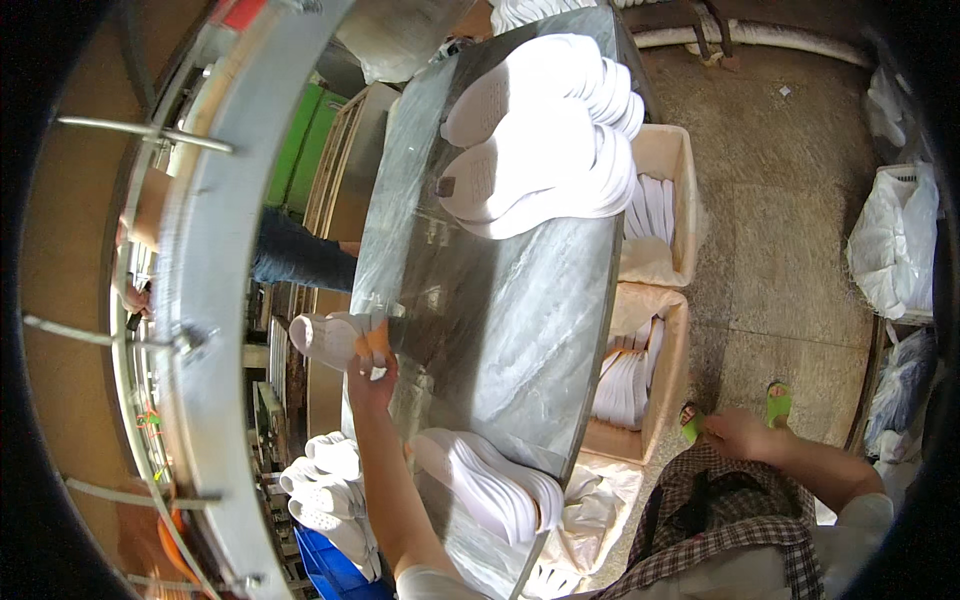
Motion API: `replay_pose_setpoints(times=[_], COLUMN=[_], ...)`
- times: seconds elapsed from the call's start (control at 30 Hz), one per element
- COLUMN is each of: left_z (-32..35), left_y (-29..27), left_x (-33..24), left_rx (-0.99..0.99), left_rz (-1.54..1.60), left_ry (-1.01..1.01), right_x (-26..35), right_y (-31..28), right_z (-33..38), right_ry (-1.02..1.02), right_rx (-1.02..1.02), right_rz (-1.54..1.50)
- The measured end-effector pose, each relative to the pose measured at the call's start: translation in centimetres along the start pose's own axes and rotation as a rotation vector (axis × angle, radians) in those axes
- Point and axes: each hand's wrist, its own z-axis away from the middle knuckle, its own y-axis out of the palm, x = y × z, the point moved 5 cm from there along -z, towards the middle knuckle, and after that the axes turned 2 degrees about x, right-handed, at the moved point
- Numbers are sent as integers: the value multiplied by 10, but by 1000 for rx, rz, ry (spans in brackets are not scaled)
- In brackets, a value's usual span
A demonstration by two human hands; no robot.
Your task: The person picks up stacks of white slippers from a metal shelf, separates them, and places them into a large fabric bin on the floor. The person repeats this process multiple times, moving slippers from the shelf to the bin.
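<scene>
Head-worn fisheye — downward over the table (540, 290)

White sole-shaped piece (324, 341): pale, slightly pinkish in shade, longer than it is wide.
Rounded end: free, pointing to the left, out beyond the left edge of the grey marble surface (530, 330).
Gripped end: at the same edge of the surface, inside the left grip (372, 366), partly covered by its fingers.
Contact: whether the piece touches the surface, I cannot tell.
Fine details: too small to read.
</scene>
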Motion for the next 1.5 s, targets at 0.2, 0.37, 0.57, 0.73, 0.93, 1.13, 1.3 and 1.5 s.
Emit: replay_pose_setpoints(times=[0.2, 0.37, 0.57, 0.73, 0.93, 1.13, 1.3, 1.5], left_z=[247, 413, 497, 484, 482, 476, 473, 482], left_y=[58, 79, 107, 144, 174, 157, 143, 145], left_x=[73, 175, 270, 273, 291, 330, 362, 363], left_rx=[307, 363, 705, 697, 680, 593, 572, 508], left_rz=[193, -105, -490, -412, -437, -312, -251, -347], left_ry=[-379, -289, -281, 5, -97, -597, -765, -736], right_x=[65, 123, 99, 93, 78, 48, 28, 22], right_y=[-95, -129, -176, -183, -181, -149, -121, -115], right_z=[-30, 2, 117, 171, 186, 180, 181, 179], right_ry=[-244, -125, -393, -373, -304, -125, 198, 236], right_rx=[-256, 249, 61, -59, 97, 171, 272, 261], right_rz=[-853, -1663, -1726, -1589, -1890, -2063, -2040, -2031])
